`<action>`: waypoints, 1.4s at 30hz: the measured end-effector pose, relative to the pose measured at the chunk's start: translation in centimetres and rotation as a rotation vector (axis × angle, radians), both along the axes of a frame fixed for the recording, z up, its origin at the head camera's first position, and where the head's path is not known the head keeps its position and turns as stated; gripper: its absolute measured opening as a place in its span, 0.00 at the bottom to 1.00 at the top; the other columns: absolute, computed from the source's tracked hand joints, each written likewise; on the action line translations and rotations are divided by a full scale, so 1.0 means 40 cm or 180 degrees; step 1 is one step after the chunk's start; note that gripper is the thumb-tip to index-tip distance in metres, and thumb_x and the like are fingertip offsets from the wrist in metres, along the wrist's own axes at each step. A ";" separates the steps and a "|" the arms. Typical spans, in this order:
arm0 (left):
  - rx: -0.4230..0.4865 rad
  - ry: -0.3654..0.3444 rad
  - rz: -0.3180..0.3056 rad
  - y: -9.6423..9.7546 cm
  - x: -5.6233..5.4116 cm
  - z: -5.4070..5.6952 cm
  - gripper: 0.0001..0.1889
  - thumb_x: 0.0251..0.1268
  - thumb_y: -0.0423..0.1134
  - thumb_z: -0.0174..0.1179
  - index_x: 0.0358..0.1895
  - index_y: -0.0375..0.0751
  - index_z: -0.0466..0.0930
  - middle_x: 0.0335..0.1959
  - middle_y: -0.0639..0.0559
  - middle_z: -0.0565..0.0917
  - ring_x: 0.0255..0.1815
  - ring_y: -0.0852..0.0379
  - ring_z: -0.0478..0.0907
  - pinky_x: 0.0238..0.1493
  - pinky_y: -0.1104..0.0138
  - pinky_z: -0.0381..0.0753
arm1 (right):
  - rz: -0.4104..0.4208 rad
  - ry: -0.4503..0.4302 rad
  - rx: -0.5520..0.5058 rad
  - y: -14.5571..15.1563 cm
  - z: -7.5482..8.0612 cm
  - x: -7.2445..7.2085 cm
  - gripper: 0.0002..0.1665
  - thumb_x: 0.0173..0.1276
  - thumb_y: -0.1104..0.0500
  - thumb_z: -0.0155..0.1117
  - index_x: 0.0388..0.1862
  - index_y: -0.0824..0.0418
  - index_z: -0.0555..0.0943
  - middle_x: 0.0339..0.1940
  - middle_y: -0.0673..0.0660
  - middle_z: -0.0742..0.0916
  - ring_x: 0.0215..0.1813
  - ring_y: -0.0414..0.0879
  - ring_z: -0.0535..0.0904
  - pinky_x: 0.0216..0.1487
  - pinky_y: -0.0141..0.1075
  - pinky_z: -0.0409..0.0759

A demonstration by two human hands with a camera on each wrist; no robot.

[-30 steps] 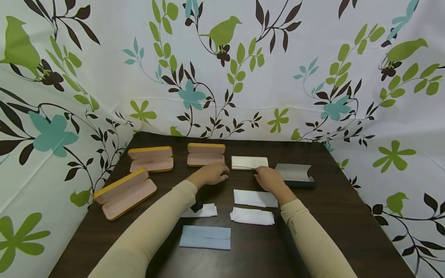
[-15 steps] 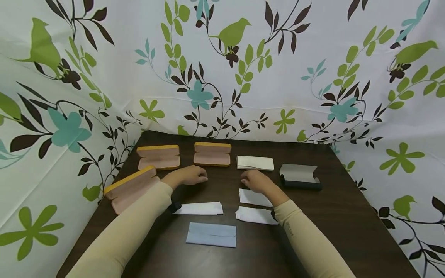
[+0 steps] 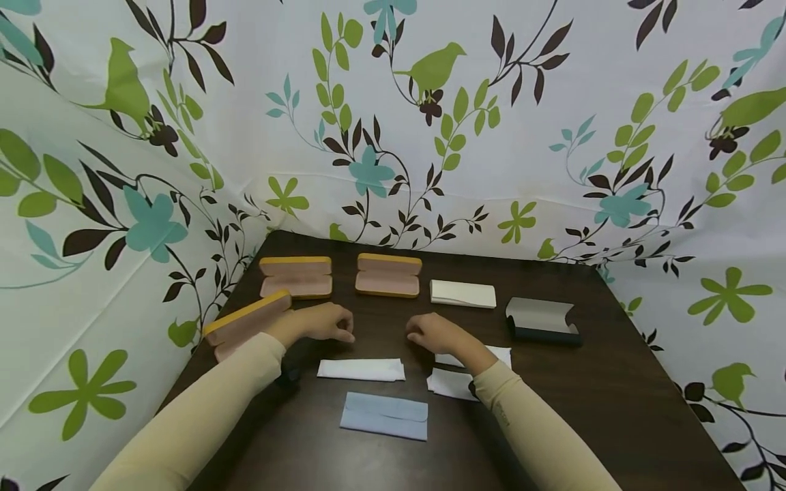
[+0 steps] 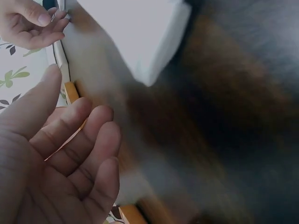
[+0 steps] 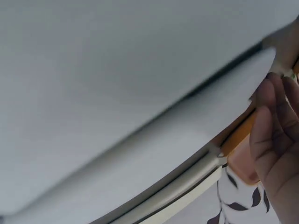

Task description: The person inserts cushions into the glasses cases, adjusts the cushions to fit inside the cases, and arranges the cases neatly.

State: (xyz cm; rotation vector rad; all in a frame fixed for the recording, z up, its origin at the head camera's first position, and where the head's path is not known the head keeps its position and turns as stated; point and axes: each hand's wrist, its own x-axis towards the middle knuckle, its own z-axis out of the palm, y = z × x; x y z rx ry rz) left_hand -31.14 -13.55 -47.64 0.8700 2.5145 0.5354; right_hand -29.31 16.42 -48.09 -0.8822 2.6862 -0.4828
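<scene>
In the head view my left hand (image 3: 318, 322) hovers over the dark table, partly covering the nearest open case (image 3: 245, 324), which has a yellow rim and pink lining. Its fingers are loosely bent around nothing, as the left wrist view also shows. My right hand (image 3: 437, 333) is level with it to the right, fingers relaxed and unloaded, above two folded white cloths (image 3: 451, 383) that the forearm partly hides. Another folded white cloth (image 3: 361, 369) lies between the hands. Closer to me is a light blue flap pouch (image 3: 383, 416).
Two more open yellow-rimmed cases (image 3: 297, 278) (image 3: 388, 276) stand along the back. Right of them lie a cream folded case (image 3: 462, 294) and an open black case (image 3: 543, 319) with a grey inside. A patterned curtain (image 3: 393, 136) closes off the table's far side.
My right hand has come away from the cream case and drawn back toward me. My left hand has moved left and nearer. The head view has turned slightly left.
</scene>
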 end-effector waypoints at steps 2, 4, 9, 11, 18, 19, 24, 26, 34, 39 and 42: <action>-0.0012 -0.0069 0.0005 -0.001 0.010 -0.005 0.10 0.70 0.51 0.65 0.38 0.50 0.81 0.34 0.59 0.79 0.32 0.60 0.74 0.36 0.64 0.76 | 0.0049 -0.0055 -0.0054 -0.011 -0.003 0.009 0.11 0.78 0.59 0.60 0.52 0.63 0.84 0.47 0.56 0.88 0.50 0.50 0.84 0.52 0.45 0.82; -0.0025 -0.0147 0.0007 0.000 0.017 -0.012 0.10 0.70 0.51 0.66 0.38 0.50 0.81 0.33 0.59 0.80 0.33 0.59 0.74 0.37 0.64 0.77 | 0.0099 -0.0138 -0.0095 -0.025 -0.006 0.018 0.11 0.78 0.57 0.60 0.52 0.61 0.84 0.46 0.54 0.88 0.49 0.47 0.84 0.50 0.43 0.82; -0.0080 -0.0261 0.0002 0.004 0.042 -0.013 0.12 0.65 0.50 0.70 0.33 0.49 0.80 0.31 0.57 0.79 0.31 0.59 0.73 0.34 0.66 0.75 | 0.0259 -0.0342 -0.0137 -0.062 -0.006 0.038 0.13 0.75 0.52 0.65 0.49 0.58 0.85 0.42 0.49 0.87 0.41 0.40 0.81 0.43 0.37 0.81; -0.0137 -0.0248 -0.0016 0.008 0.051 -0.011 0.13 0.61 0.50 0.73 0.32 0.49 0.79 0.31 0.57 0.78 0.31 0.60 0.72 0.33 0.66 0.74 | 0.0293 -0.0377 -0.0094 -0.072 -0.006 0.045 0.14 0.72 0.51 0.69 0.49 0.59 0.85 0.37 0.48 0.86 0.37 0.38 0.79 0.40 0.35 0.80; -0.0249 -0.0081 -0.0047 0.018 0.067 -0.028 0.17 0.53 0.48 0.78 0.31 0.45 0.77 0.28 0.57 0.76 0.28 0.61 0.70 0.31 0.68 0.71 | 0.0286 -0.0364 0.0078 -0.100 -0.005 0.074 0.22 0.58 0.50 0.80 0.45 0.61 0.84 0.29 0.47 0.81 0.29 0.37 0.73 0.32 0.32 0.75; -0.0245 -0.0055 -0.0040 0.019 0.068 -0.032 0.18 0.53 0.47 0.79 0.31 0.45 0.77 0.28 0.57 0.75 0.28 0.61 0.70 0.31 0.68 0.71 | 0.0277 -0.0347 0.0098 -0.103 -0.005 0.076 0.22 0.57 0.50 0.81 0.43 0.60 0.83 0.29 0.47 0.80 0.29 0.38 0.73 0.31 0.32 0.75; -0.0317 0.0111 -0.0058 0.026 0.071 -0.046 0.19 0.51 0.46 0.80 0.28 0.44 0.75 0.25 0.56 0.74 0.27 0.60 0.69 0.30 0.67 0.71 | 0.0257 -0.0253 0.0300 -0.109 -0.011 0.083 0.18 0.57 0.50 0.81 0.36 0.56 0.81 0.26 0.45 0.78 0.28 0.38 0.70 0.29 0.33 0.71; -0.0367 0.0171 -0.0075 0.027 0.072 -0.049 0.19 0.51 0.47 0.79 0.26 0.45 0.75 0.25 0.57 0.74 0.26 0.61 0.69 0.31 0.67 0.71 | 0.0292 -0.0244 0.0361 -0.110 -0.015 0.083 0.16 0.58 0.51 0.80 0.33 0.56 0.80 0.25 0.45 0.77 0.27 0.38 0.69 0.28 0.32 0.69; -0.0315 0.0183 -0.0376 0.020 0.071 -0.038 0.17 0.57 0.45 0.76 0.21 0.48 0.75 0.24 0.59 0.72 0.26 0.63 0.67 0.29 0.70 0.68 | 0.0462 -0.0431 0.0468 -0.108 -0.022 0.071 0.12 0.65 0.54 0.75 0.28 0.56 0.81 0.22 0.45 0.78 0.24 0.37 0.68 0.26 0.31 0.67; -0.0133 0.0034 -0.0453 0.000 0.064 -0.027 0.17 0.59 0.42 0.75 0.22 0.49 0.75 0.24 0.61 0.72 0.26 0.66 0.68 0.30 0.71 0.68 | 0.0545 -0.0477 0.0420 -0.106 -0.011 0.066 0.12 0.67 0.55 0.73 0.29 0.56 0.80 0.23 0.44 0.76 0.26 0.37 0.67 0.28 0.32 0.67; 0.0015 -0.0143 -0.0466 -0.012 0.060 -0.024 0.16 0.60 0.40 0.74 0.23 0.48 0.75 0.23 0.62 0.73 0.26 0.66 0.68 0.31 0.71 0.69 | 0.0525 -0.0490 0.0348 -0.103 -0.002 0.065 0.14 0.67 0.54 0.74 0.27 0.55 0.78 0.22 0.45 0.73 0.25 0.37 0.66 0.27 0.31 0.64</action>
